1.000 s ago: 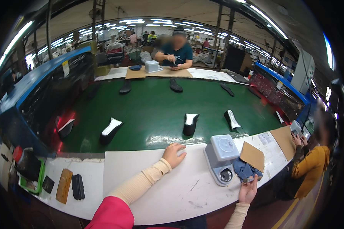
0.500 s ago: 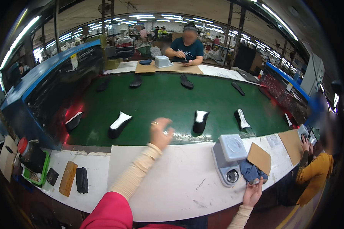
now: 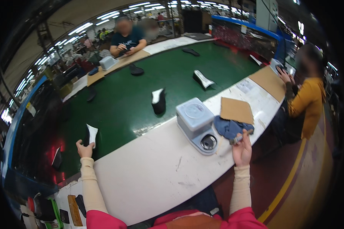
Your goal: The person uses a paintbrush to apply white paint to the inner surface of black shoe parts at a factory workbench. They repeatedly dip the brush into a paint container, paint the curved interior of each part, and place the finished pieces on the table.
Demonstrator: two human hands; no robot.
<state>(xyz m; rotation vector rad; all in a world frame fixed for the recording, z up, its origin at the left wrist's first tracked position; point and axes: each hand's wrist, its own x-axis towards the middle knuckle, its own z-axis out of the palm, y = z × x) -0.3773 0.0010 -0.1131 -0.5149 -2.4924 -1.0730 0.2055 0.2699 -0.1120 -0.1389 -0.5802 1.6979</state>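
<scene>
On the green conveyor belt [image 3: 122, 99] at the left, my left hand [image 3: 85, 150] closes its fingers and thumb around a black shoe sole with a white upper face [image 3: 92, 134]. My right hand [image 3: 241, 152] is raised at the right edge of the white worktable [image 3: 141, 171]. It pinches a short, greyish, stubby tool [image 3: 237, 139], whose exact kind I cannot make out. Just beyond that hand lie a crumpled blue cloth [image 3: 230, 126] and a piece of brown cardboard [image 3: 236, 109]. A grey-blue dispenser box with a round cup [image 3: 195, 116] stands left of them.
More soles lie on the belt, including a black-and-white one [image 3: 158, 101] and another [image 3: 203, 79]. A co-worker [image 3: 128, 40] sits across the belt; another in mustard [image 3: 307, 103] works at the right. A wooden block [image 3: 75, 210] and green basket [image 3: 56, 213] are at lower left.
The view has swung to the right. My left hand has reached leftward from over the belt to the shoe sole and taken hold of it. The right hand still holds its small tool.
</scene>
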